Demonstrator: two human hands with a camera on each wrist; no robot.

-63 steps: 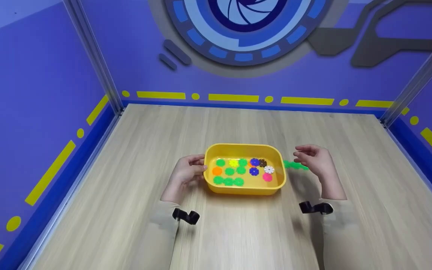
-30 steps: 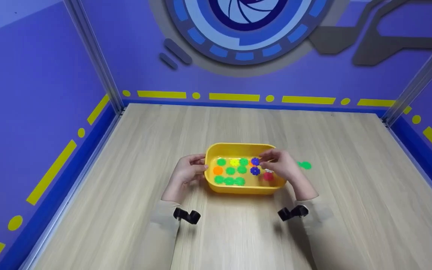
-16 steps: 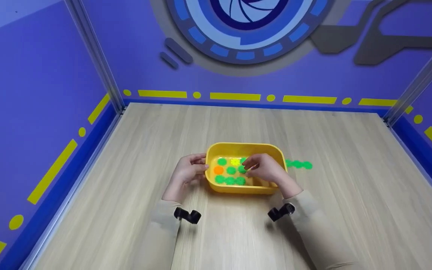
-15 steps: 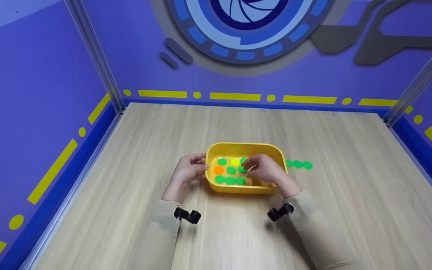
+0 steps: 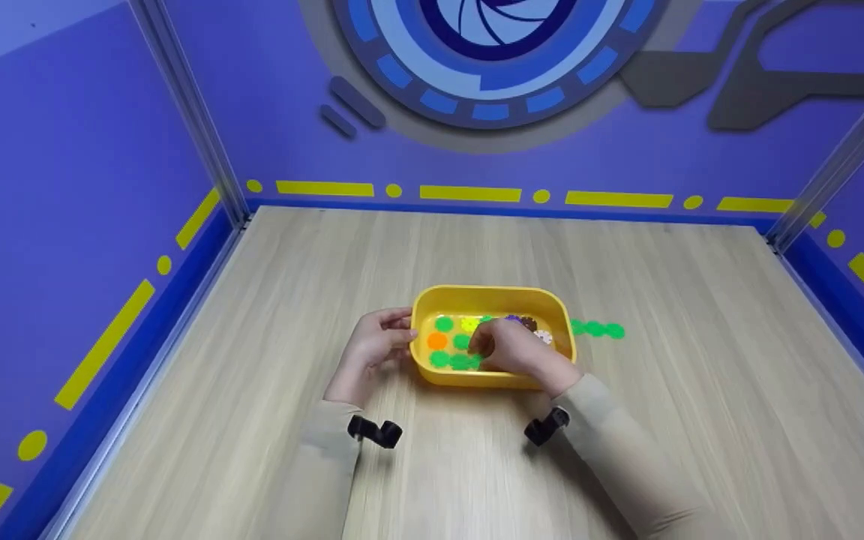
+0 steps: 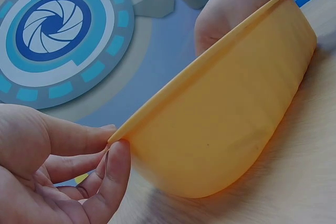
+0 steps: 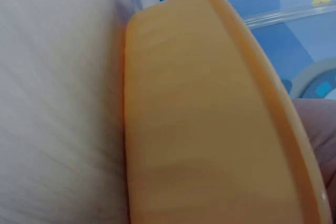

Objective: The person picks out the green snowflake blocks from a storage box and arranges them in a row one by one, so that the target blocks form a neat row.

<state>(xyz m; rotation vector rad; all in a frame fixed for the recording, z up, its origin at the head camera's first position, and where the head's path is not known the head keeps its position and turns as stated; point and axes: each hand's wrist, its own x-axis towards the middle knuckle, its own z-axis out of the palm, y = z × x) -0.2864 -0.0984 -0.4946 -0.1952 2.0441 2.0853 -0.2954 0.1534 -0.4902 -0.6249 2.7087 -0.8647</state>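
Observation:
My left hand point(image 5: 373, 342) pinches the left end of the rim of a yellow plastic bin point(image 5: 477, 378); the left wrist view shows thumb and fingers on either side of that rim. Inside the bin lie flower-shaped plastic discs: several green discs point(image 5: 439, 360), a yellow disc point(image 5: 469, 324), an orange disc point(image 5: 437, 341), a white disc point(image 5: 544, 337) and a brown disc point(image 5: 529, 323). My right hand point(image 5: 514, 348) reaches down into the bin, fingers bent, right at the front row of green discs. Its fingertips are hidden, so I cannot tell whether they pinch a disc.
Just right of the bin, a row of green flower discs point(image 5: 597, 329) lies on the wooden table point(image 5: 312, 262), partly hidden by the bin's wall. Blue panels point(image 5: 289, 150) stand behind the table and along both sides.
My right hand has moved left from beside the bin, passing over its right half, then lowered to the front green discs. The left hand has kept its hold on the rim.

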